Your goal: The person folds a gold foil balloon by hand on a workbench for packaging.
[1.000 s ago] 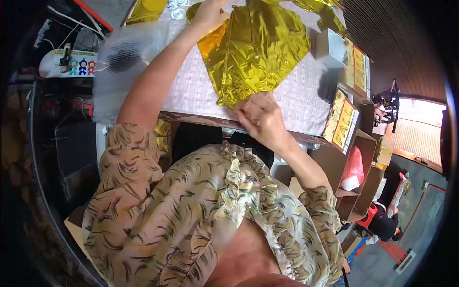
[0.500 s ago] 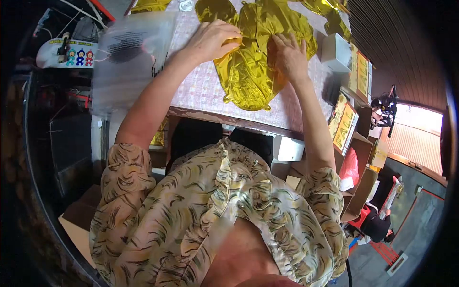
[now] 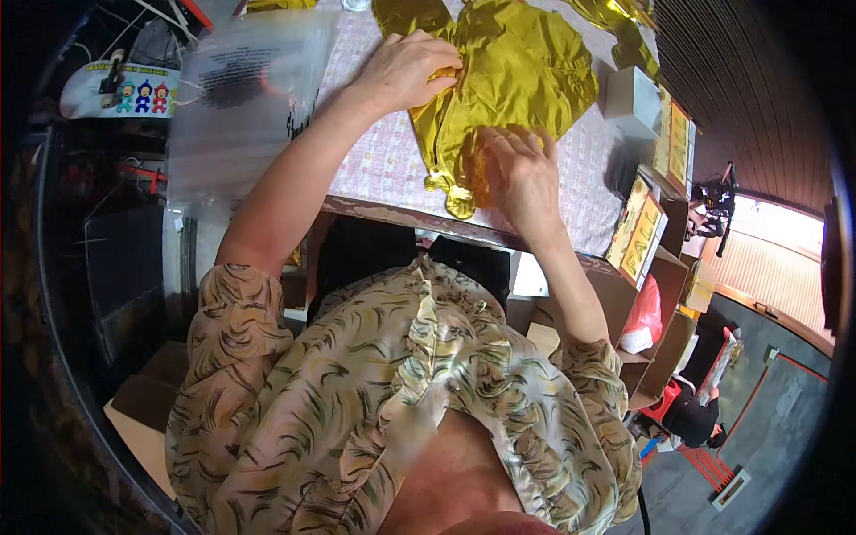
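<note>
A deflated gold foil balloon lies on the cloth-covered table in front of me, its lower part folded narrow. My left hand is closed at the balloon's left side, thumb and fingers pinching the foil. My right hand rests on the lower right side of the foil, near the table's front edge. Its fingers are bent and slightly apart, and its thumb is hidden. Small rounded foil tabs stick out at the balloon's lower end.
Clear plastic sheeting with printed text hangs at the table's left. More gold foil lies at the far right. A white box and boxes with "FALL" labels line the right side. Another person is at the far right.
My right hand has moved down and toward me, from lying flat on the foil to its lower right side. The balloon's lower part has become narrower and folded. My left hand has barely moved.
</note>
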`<move>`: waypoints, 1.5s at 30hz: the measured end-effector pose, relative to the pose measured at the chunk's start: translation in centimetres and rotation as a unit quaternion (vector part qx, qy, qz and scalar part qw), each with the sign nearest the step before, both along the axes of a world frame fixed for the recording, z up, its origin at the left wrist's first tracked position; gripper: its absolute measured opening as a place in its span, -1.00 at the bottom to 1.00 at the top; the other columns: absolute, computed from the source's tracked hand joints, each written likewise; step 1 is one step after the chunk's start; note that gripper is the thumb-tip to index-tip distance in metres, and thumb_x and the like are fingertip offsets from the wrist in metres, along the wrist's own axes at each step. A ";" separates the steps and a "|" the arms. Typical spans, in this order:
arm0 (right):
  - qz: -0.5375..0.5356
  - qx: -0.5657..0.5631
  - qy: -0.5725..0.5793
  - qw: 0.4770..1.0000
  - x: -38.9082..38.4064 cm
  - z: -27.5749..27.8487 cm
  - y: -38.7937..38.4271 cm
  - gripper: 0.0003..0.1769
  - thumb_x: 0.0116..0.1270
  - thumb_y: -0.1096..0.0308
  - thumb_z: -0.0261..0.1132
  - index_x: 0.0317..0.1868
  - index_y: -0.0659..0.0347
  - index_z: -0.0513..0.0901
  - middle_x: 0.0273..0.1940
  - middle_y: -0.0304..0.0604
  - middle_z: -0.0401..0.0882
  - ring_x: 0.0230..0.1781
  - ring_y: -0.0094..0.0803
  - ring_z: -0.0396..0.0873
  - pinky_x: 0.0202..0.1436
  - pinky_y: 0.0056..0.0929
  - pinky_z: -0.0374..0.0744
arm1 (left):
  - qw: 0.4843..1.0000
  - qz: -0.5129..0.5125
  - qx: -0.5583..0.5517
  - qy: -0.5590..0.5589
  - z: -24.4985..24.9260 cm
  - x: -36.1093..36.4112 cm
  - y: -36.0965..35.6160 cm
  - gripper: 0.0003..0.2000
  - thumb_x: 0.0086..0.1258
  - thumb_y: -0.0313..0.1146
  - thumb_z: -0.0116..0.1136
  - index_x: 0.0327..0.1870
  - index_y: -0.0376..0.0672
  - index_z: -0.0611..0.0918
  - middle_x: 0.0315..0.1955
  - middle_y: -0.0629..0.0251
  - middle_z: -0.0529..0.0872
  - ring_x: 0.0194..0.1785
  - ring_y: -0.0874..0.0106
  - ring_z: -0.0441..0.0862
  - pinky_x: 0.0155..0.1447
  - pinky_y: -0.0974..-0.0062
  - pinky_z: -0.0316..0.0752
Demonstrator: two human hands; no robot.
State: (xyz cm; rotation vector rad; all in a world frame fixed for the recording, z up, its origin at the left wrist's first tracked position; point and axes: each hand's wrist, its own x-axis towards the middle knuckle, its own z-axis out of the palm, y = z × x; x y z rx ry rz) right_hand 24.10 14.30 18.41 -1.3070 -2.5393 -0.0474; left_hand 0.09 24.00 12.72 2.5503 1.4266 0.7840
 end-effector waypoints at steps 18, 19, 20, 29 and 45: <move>-0.074 0.006 -0.011 0.997 0.4 -5.3 4.8 -0.49 0.62 0.16 0.13 0.49 0.03 0.44 0.53 -0.15 0.38 0.58 0.00 0.26 0.59 0.30 0.10 | 0.999 -0.005 0.002 -0.051 -0.4 -0.5 0.6 -0.68 0.42 -0.24 0.32 0.07 -0.23 0.73 0.18 0.24 0.73 0.26 0.16 0.61 0.33 0.18 0.51; -0.064 -0.001 0.000 0.998 0.3 -5.4 4.7 -0.51 0.61 0.18 0.14 0.48 0.04 0.45 0.52 -0.15 0.40 0.56 0.00 0.28 0.59 0.30 0.10 | 0.999 -0.005 0.001 -0.050 -0.5 -0.5 0.6 -0.68 0.42 -0.24 0.32 0.07 -0.23 0.73 0.18 0.24 0.73 0.26 0.16 0.61 0.33 0.18 0.51; -0.064 -0.003 0.001 0.998 0.3 -5.3 4.6 -0.51 0.61 0.18 0.14 0.48 0.04 0.45 0.52 -0.15 0.40 0.56 0.00 0.28 0.59 0.30 0.10 | 0.999 -0.006 0.004 -0.053 -0.5 -0.5 0.6 -0.69 0.42 -0.24 0.31 0.07 -0.23 0.74 0.18 0.23 0.73 0.26 0.16 0.61 0.33 0.19 0.51; -0.055 -0.018 0.024 0.998 0.4 -5.1 4.3 -0.53 0.60 0.22 0.15 0.46 0.05 0.48 0.51 -0.14 0.41 0.55 -0.03 0.31 0.57 0.28 0.12 | 0.998 0.005 0.001 -0.061 -0.6 -0.3 0.8 -0.68 0.45 -0.30 0.26 0.16 -0.18 0.71 0.16 0.22 0.74 0.24 0.17 0.63 0.35 0.21 0.51; -0.049 0.003 0.021 0.999 0.1 -4.7 3.9 -0.53 0.56 0.20 0.21 0.41 0.11 0.53 0.48 -0.10 0.46 0.49 -0.05 0.38 0.48 0.09 0.29 | 0.998 -0.009 0.018 -0.055 -0.7 -0.3 0.7 -0.76 0.45 -0.39 0.23 0.08 -0.18 0.75 0.13 0.23 0.75 0.21 0.19 0.64 0.32 0.23 0.52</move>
